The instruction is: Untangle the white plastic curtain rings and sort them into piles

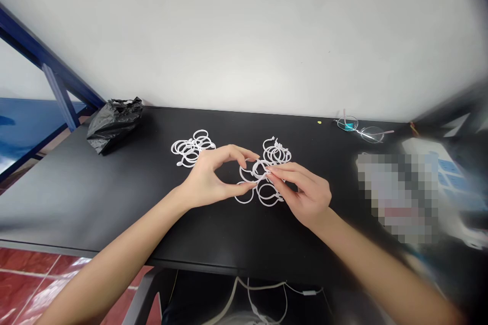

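Note:
Between my two hands is a thin white plastic ring (241, 174) with a small clasp-like end. My left hand (209, 177) curves around its left side, thumb below and fingertips above, gripping it. The fingertips of my right hand (303, 193) are pinched on the ring's right end, partly hiding the join. More white rings (269, 205) lie on the table just under my hands, overlapping the held one in view. Behind my right hand is a cluster of rings (277, 153). Another ring pile (186, 150) sits beyond my left hand, partly covered by it.
A crumpled black plastic bag (116, 122) rests at the back left of the black table (125, 188). Eyeglasses (360, 131) lie near the wall at right. A blurred-out item (396, 198) and a white-and-blue package (446, 172) are at far right. Cables (263, 287) hang below the front edge.

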Demonstrator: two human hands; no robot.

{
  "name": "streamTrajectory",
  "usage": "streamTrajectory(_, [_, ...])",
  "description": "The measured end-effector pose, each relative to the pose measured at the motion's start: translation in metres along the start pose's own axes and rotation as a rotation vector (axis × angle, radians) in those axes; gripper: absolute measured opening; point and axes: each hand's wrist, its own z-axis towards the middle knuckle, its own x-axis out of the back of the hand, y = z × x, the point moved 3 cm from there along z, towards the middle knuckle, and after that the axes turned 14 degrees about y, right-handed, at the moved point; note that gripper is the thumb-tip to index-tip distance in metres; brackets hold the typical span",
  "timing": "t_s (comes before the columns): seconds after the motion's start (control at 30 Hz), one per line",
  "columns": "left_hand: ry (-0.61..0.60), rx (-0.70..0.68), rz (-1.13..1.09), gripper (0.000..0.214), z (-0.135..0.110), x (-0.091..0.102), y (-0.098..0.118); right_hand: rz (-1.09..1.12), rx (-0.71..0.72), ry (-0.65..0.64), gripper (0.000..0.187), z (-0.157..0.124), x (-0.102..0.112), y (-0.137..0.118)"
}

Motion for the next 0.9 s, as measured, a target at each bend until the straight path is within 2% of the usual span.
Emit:
streamTrajectory(0.1, [0.021,-0.071,0.085,0.026,-0.003,-0.001,0.007,-0.027,0.057,0.001,0.029,0.001,0.002,-0.005])
streamTrajectory(0.23, [0.003,-0.058,0.082,0.031,-0.005,-0.001,0.008,-0.047,0.100,0.029,0.030,-0.002,0.003,-0.007])
streamTrajectory(0.37, [-0.025,-0.052,0.120,0.028,-0.002,-0.001,0.008,-0.045,0.063,0.013,0.025,-0.004,-0.001,-0.003])
streamTrajectory(0.43, [-0.073,-0.054,0.229,0.023,0.004,0.005,0.008,-0.033,0.004,-0.023,0.021,-0.003,-0.004,0.001])
streamTrajectory(0.5, [-0.124,-0.049,0.422,0.030,0.011,0.021,0.005,-0.024,-0.082,-0.044,0.022,-0.001,-0.005,0.005])
streamTrajectory(0.6, [-0.161,0.048,0.664,0.039,0.020,0.060,-0.004,-0.022,-0.193,-0.025,0.027,0.000,-0.004,0.011])
streamTrajectory(0.73, [-0.232,0.225,0.787,0.046,0.019,0.106,-0.020,-0.013,-0.196,0.010,0.024,-0.001,-0.002,0.011])
streamTrajectory(0.8, [-0.253,0.228,0.834,0.046,0.017,0.115,-0.025,0.011,-0.196,0.005,0.022,-0.003,-0.002,0.010])
streamTrajectory(0.9, [-0.278,0.199,0.915,0.042,0.015,0.114,-0.030,0.044,-0.236,-0.003,0.021,-0.004,-0.003,0.010])
